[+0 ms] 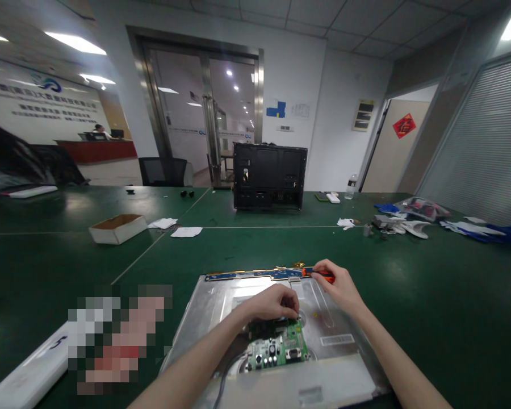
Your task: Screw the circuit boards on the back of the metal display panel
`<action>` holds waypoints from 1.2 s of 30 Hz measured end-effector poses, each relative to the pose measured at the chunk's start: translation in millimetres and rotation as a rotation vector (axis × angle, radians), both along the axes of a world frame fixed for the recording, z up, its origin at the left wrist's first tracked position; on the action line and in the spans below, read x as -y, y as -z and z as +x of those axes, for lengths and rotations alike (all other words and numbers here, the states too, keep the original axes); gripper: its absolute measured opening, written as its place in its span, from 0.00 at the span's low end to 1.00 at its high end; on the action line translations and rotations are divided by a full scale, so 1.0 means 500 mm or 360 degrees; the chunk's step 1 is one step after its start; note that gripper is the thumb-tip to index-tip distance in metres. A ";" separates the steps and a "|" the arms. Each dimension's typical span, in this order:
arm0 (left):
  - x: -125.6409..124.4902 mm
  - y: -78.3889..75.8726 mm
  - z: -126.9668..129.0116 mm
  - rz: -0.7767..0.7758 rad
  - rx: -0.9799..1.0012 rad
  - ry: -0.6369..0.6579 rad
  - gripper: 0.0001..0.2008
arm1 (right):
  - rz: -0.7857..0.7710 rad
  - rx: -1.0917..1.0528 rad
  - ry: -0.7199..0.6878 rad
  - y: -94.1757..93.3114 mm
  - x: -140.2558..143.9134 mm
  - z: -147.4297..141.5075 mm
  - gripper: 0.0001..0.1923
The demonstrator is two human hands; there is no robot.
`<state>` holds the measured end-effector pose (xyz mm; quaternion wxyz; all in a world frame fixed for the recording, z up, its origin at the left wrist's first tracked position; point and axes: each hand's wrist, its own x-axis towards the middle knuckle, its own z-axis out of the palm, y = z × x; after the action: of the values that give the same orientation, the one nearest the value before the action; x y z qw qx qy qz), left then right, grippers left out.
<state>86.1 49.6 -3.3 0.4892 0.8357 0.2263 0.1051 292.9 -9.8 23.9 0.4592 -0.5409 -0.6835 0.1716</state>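
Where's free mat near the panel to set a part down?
Bare mat right of the metal panel, short of the blue-and-white clutter. Also between panel and black chassis. Crowded: on the panel, left hand at the green board, right hand with the screwdriver.

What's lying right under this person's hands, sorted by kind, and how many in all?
Metal display panel: 1
Green circuit board: 1
Orange-handled screwdriver, in the right hand: 1
Total: 3
The left hand touches the board.
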 end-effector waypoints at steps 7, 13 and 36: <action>0.008 -0.002 0.004 0.0070 0.0052 -0.0031 0.04 | 0.0076 0.0093 -0.0018 -0.017 0.011 -0.008 0.06; 0.009 0.004 0.007 0.0165 0.0076 -0.0062 0.05 | 0.0110 0.0152 -0.0024 -0.018 0.012 -0.009 0.06; 0.019 0.002 0.008 0.0146 0.0103 -0.0078 0.07 | 0.0015 -0.0456 0.0064 -0.028 0.008 -0.008 0.14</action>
<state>90.0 40.0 -4.1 0.4546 0.8477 0.2257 0.1544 289.1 -13.8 38.1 0.5578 -0.5223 -0.6008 0.2347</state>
